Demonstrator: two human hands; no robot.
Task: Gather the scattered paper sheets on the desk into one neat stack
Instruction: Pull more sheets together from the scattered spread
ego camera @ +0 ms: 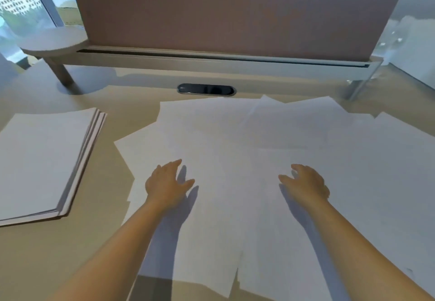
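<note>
Fingers [175, 166] spread over paper sheets [235, 135], stack [42, 159] left

Stack [42, 157] left of scattered sheets [259, 135].

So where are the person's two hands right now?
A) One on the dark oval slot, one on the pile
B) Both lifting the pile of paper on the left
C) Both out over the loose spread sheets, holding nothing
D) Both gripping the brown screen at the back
C: the left hand and right hand are both over the loose sheets with fingers relaxed, while the neat stack lies untouched off to the left.
</note>
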